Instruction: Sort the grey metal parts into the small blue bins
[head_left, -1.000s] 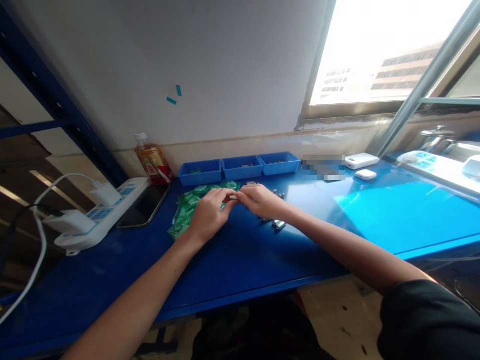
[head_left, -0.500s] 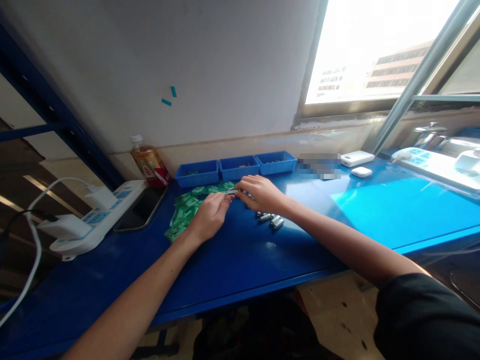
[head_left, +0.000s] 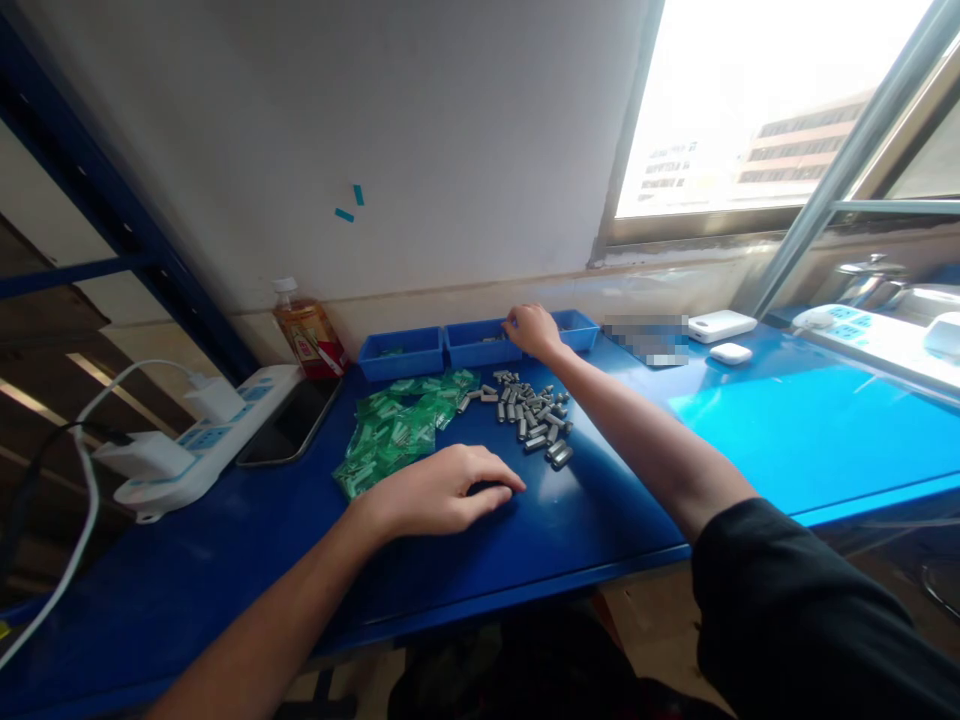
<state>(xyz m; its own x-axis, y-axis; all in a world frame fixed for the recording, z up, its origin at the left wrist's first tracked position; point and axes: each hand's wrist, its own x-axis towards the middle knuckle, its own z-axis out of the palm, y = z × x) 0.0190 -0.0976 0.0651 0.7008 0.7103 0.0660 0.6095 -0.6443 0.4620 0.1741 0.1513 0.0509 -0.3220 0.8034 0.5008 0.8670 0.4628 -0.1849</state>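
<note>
My right hand (head_left: 531, 329) reaches to the back of the blue table (head_left: 480, 540), over the middle blue tray (head_left: 480, 343), fingers curled together; what they hold is too small to make out. My left hand (head_left: 442, 489) rests on the table nearer to me, fingers loosely spread and holding nothing. A pile of small green packets (head_left: 394, 430) lies just beyond it. Several small grey metal parts (head_left: 529, 412) are scattered to the right of the packets.
Blue trays stand at the back, left (head_left: 400, 350) and right (head_left: 577, 329). A drink bottle (head_left: 306, 332), a phone (head_left: 289, 425) and a white power strip (head_left: 195, 440) with chargers lie at the left. White cases (head_left: 721, 325) sit at the right below the window.
My hands were together over the packets and metal parts. My right hand has moved back to the middle tray; my left hand has drawn toward me and settled on the table.
</note>
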